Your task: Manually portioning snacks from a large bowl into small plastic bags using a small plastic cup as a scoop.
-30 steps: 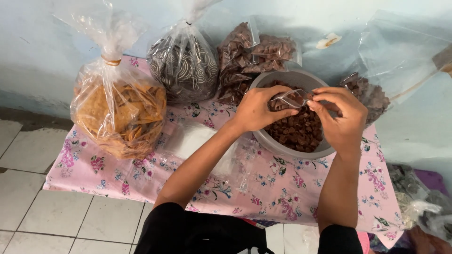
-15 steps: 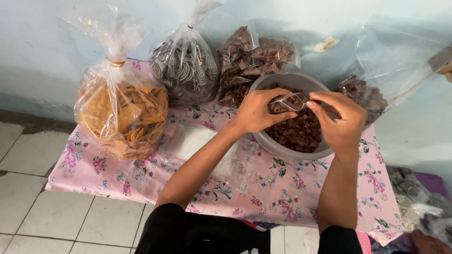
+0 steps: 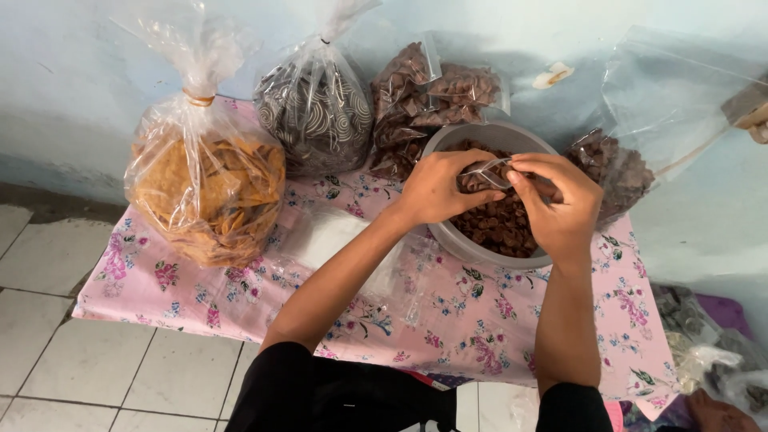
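the worktop under a pink flowered cloth is carrying, at ten o'clock, a big clear tied bag of orange chips, and at one o'clock a round grey bowl of brown snacks. over that bowl the left hand and right hand are each pinching a small clear plastic bag, the grip narrow on its mouth.
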